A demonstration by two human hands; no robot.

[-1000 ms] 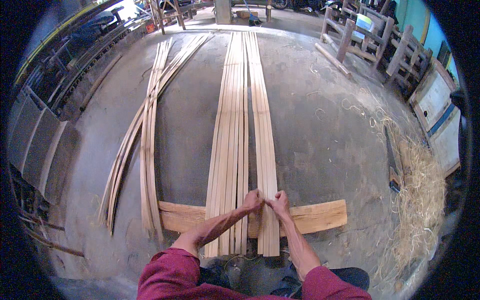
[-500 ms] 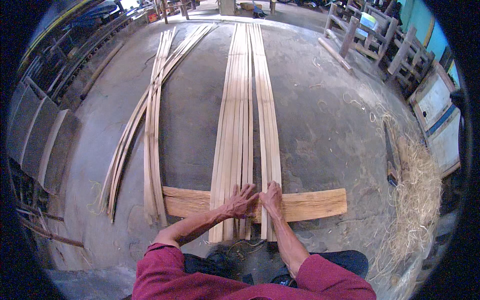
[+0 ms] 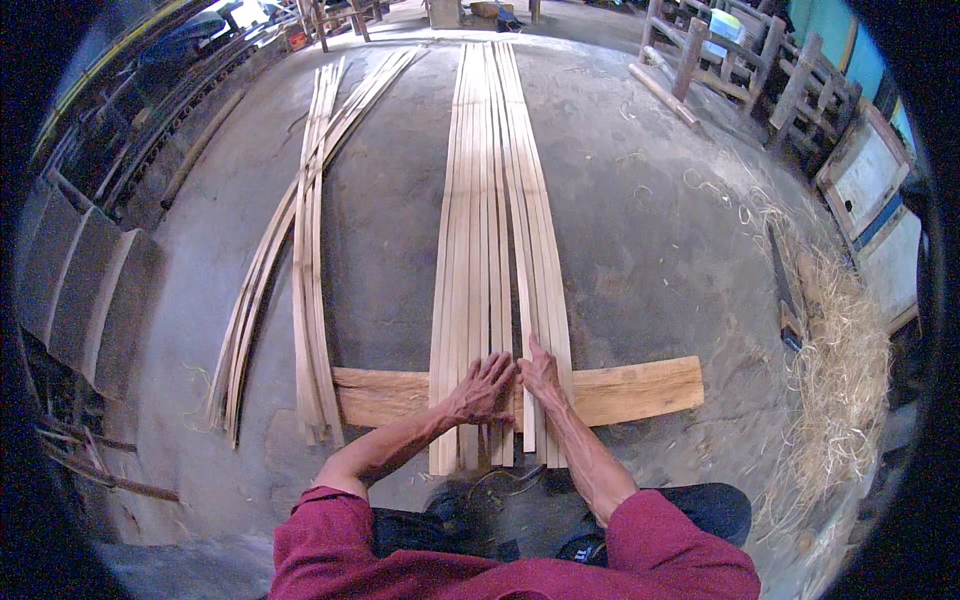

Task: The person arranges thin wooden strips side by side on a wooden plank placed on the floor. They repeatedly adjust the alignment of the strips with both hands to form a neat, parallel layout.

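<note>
Long pale bamboo strips [image 3: 465,220] lie side by side on the floor, pointing away from me, their near ends across a wooden board [image 3: 640,390]. My left hand [image 3: 482,388] rests palm down on the larger left group, fingers spread. A narrow gap parts it from the right group [image 3: 540,255]. There my right hand [image 3: 541,374] is closed on a strip along the gap, its index finger stretched forward along the wood. That strip's near end [image 3: 529,438] stops short of its neighbours' ends. The fingertips underneath are partly hidden.
Two more strip bundles [image 3: 308,250] cross each other on the left. A heap of thin shavings [image 3: 840,390] lies at the right, beside a dark saw-like tool [image 3: 783,290]. Rough wooden frames [image 3: 745,60] stand at the far right, and grey slabs [image 3: 100,290] at the left.
Both hands have shifted slightly forward along the strips. One strip under my right hand has slid away from me relative to its neighbours. The right group is spread wider, and the view has tilted slightly.
</note>
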